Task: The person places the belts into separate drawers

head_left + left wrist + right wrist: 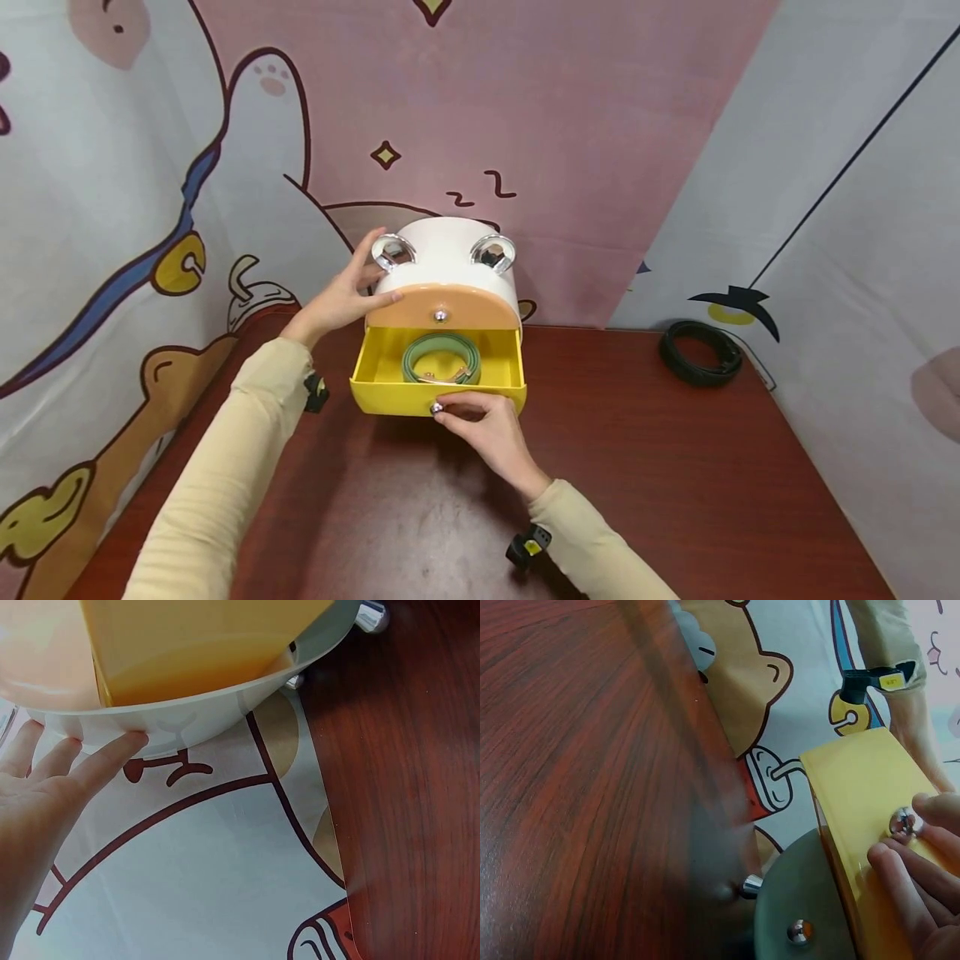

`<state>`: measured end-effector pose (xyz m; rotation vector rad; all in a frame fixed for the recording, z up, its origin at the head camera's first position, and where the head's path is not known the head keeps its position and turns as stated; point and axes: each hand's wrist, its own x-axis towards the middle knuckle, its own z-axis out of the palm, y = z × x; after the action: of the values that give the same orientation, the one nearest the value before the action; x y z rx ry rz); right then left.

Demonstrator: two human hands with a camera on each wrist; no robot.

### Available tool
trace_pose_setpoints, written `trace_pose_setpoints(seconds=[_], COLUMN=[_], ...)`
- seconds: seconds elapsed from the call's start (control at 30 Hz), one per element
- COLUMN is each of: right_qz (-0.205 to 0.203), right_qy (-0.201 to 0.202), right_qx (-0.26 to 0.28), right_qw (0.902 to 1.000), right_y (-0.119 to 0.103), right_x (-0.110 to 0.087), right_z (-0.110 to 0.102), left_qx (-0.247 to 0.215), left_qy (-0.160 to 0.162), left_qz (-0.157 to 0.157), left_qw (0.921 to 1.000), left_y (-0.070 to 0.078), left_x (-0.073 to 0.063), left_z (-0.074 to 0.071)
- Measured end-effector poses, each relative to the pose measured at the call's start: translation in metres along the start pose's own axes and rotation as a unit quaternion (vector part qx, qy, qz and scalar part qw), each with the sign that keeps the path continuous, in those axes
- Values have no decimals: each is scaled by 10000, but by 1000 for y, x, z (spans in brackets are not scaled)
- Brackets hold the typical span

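A small white rounded cabinet (450, 250) with two shiny round ornaments on top stands against the back wall. Its yellow drawer (390, 400) is pulled out under an orange drawer front (397, 308). Inside lies a coiled green belt (408, 360) with a gold-coloured buckle. My right hand (487, 433) pinches the silver knob (900, 819) of the yellow drawer between thumb and fingers. My left hand (341, 296) rests on the cabinet's left side, thumb reaching to the orange front; its fingers (112, 756) lie extended against the white shell.
A coiled black belt (699, 354) lies at the back right of the dark red wooden table (637, 467). Below the yellow drawer, a grey-green front (787, 900) with its own knob shows beside a silver foot (751, 886). Printed cloth walls (562, 125) surround the table.
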<state>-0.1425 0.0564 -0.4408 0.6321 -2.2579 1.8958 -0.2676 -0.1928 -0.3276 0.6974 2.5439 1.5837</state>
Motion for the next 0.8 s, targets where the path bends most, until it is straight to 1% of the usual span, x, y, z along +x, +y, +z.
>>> trace_pose_setpoints(seconds=[0.17,0.3,0.47,0.53,0.8], right_qz=[-160,-284,-537,-618,-714], right_qy=[401,672,860,907,1049], right_qx=[-46,-23,-262,-268,-269], right_qw=[9991,9973,9945,9936,9915], right_y=[4,1,-21,-26,-24], right_x=[3,4,3,3,7], right_z=[9,16,19,19,21], left_qx=[48,157,124,87,35], left_qy=[-51,-33,-26,-26,-27], left_qz=[-103,-165,-139,-105,-111], left_qw=[9999,9997,9998,9999,9999], left_y=[17,24,22,20,19], left_x=[-7,-10,-9,-8,-6], left_z=[0,1,1,1,1])
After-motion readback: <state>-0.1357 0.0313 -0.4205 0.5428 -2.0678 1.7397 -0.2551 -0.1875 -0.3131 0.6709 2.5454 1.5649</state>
